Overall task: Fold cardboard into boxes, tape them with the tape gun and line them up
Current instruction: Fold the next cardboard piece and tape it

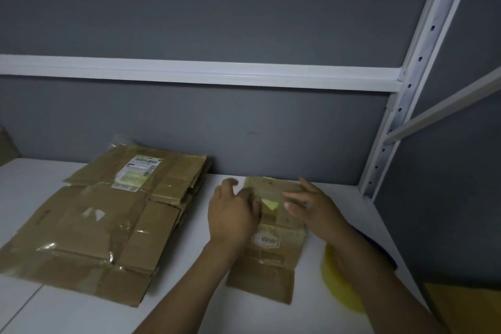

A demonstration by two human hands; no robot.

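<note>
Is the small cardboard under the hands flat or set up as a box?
Flat: the small cardboard lies flush on the table, no walls raised.

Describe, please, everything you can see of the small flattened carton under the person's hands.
The small flattened carton is brown cardboard lying flat on the white table, far edge by the grey wall, a flap spread toward the camera. It bears a printed hexagonal mark, a yellow patch and glossy tape remnants. The left hand rests on its left side; the right hand reaches over its far right corner.
</note>
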